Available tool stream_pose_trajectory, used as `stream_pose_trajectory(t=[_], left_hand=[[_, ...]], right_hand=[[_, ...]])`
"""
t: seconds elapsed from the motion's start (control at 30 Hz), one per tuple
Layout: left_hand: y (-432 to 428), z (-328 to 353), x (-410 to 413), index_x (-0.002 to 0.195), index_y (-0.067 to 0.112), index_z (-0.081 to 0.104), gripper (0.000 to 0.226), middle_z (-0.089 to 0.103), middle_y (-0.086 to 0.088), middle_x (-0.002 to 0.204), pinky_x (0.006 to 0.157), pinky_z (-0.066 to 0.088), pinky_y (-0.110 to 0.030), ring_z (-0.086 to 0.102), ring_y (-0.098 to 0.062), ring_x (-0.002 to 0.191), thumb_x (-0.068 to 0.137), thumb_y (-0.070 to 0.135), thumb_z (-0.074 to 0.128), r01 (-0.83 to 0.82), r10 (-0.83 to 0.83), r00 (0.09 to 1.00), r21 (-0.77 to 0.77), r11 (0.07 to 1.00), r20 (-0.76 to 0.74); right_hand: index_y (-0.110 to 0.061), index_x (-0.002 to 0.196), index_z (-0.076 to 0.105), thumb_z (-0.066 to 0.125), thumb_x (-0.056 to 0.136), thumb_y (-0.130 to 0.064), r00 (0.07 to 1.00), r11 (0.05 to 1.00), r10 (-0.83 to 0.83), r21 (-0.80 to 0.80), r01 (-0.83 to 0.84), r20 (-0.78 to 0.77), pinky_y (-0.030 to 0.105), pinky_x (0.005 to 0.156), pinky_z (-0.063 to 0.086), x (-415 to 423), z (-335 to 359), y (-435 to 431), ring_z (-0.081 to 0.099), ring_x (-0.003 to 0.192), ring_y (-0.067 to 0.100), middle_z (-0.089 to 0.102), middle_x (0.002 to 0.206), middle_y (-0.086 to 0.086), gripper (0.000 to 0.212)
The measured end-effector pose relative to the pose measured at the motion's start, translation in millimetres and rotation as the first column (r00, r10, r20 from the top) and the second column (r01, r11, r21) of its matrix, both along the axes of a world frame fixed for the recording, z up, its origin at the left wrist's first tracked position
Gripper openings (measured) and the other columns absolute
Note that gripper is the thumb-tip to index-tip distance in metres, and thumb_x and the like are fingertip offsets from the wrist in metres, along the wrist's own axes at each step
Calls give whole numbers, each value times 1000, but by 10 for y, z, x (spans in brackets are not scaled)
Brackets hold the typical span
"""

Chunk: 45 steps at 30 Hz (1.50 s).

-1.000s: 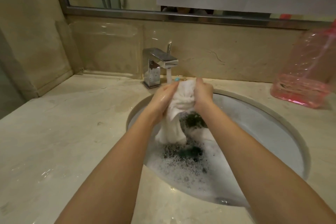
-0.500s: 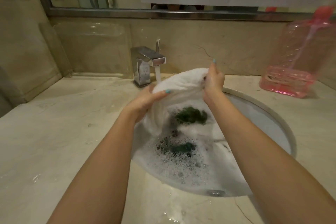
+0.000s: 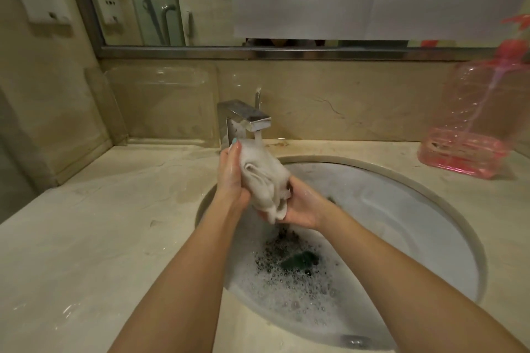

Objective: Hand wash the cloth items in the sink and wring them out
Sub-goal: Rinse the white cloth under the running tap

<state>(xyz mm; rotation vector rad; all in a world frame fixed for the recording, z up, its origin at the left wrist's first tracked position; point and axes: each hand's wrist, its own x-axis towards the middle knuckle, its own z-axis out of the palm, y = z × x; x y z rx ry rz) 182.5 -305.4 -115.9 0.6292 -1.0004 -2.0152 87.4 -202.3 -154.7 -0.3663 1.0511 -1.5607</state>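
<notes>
Head view: two bare forearms reach from the bottom of the frame to one round sink (image 3: 447, 203) in the centre and lower right, sunk into a pale stone counter (image 3: 86, 238). Between the two hands is one white cloth (image 3: 263, 175), bunched into a wet wad and held in the air above the basin's upper left part, with its top just under the spout of the single metal faucet (image 3: 243, 120). One thin stream of water (image 3: 258, 135) falls onto it.

The left hand (image 3: 231, 178) lies flat along the wad's left side, fingers nearly straight and pointing up, pressing it. The right hand (image 3: 301, 206) cups the wad's lower right end, fingers curled round the folds and gripping them.

Foamy water fills the lower part of the basin. One dark green cloth (image 3: 301, 259) shows through the bubbles there, below the hands and apart from them.

One pink bottle (image 3: 464, 146) stands on the counter at the right edge of the frame. One mirror (image 3: 186, 8) spans the top.
</notes>
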Motion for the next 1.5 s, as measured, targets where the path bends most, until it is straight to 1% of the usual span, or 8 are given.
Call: stream_pose_trajectory(t=[0.13, 0.23, 0.33, 0.57, 0.73, 0.97, 1.37, 1.5], left_hand=[[8, -49, 8, 101, 18, 52, 15, 62, -12, 102, 85, 50, -46, 61, -31, 97, 102, 31, 47, 2, 53, 979, -270, 963, 197], [95, -60, -36, 117, 26, 46, 22, 61, -8, 120, 90, 52, -48, 63, -32, 105, 103, 39, 37, 97, -20, 954, -244, 965, 299], [155, -61, -115, 129, 24, 39, 45, 43, -9, 139, 97, 48, -56, 54, -33, 117, 95, 53, 47, 114, 42, 897, -321, 940, 440], [100, -25, 7, 108, 9, 61, 32, 67, -10, 105, 85, 54, -42, 63, -25, 89, 103, 30, 38, -2, 140, 906, -326, 945, 400], [342, -28, -80, 88, 19, 66, 28, 69, -9, 94, 87, 53, -42, 64, -27, 89, 97, 38, 47, 11, 212, 871, -448, 894, 444], [81, -54, -9, 71, 23, 51, 29, 53, 2, 73, 71, 47, -30, 52, -20, 73, 100, 25, 47, -69, 218, 890, -356, 932, 399], [290, 9, 1, 106, 13, 68, 30, 72, -9, 107, 96, 52, -43, 67, -26, 103, 97, 34, 49, 157, -84, 926, -173, 972, 369], [195, -56, 27, 127, 14, 48, 35, 63, -9, 121, 94, 53, -50, 64, -28, 107, 98, 33, 55, 120, -77, 961, -149, 982, 266]], right_hand=[[-9, 117, 63, 43, 102, -39, 932, 950, -310, -80, 300, -188, 34, 63, 57, 31, 190, -106, 70, 87, 29, 71, 103, 13, 39], [-20, 98, 56, 50, 100, -28, 667, 847, -497, -143, 513, -555, 30, 68, 56, 28, 313, -87, 66, 83, 21, 66, 94, 3, 9], [-16, 107, 57, 52, 99, -26, 456, 871, -453, -270, 411, -766, 12, 58, 48, 154, 326, -60, 59, 75, 9, 62, 94, 0, 14], [-18, 80, 54, 53, 97, -35, 285, 897, -362, -249, 364, -888, 34, 65, 50, 557, 345, -272, 58, 69, 22, 59, 76, 3, 24], [-21, 66, 46, 49, 97, -28, 417, 726, -485, -89, 681, -769, 28, 58, 36, 265, 422, -372, 48, 65, 18, 51, 66, -2, 32], [-18, 59, 44, 52, 94, -15, 384, 865, -409, -217, 453, -828, 15, 48, 34, 632, 412, -233, 39, 50, 8, 42, 55, -3, 36], [-17, 57, 36, 48, 99, -25, 341, 713, -507, -163, 682, -792, 29, 51, 27, 40, 419, -286, 34, 54, 14, 38, 56, -2, 44], [-11, 96, 56, 37, 103, -39, 511, 684, -634, -113, 721, -581, 30, 74, 43, 10, 527, -339, 53, 82, 19, 55, 86, 0, 34]])
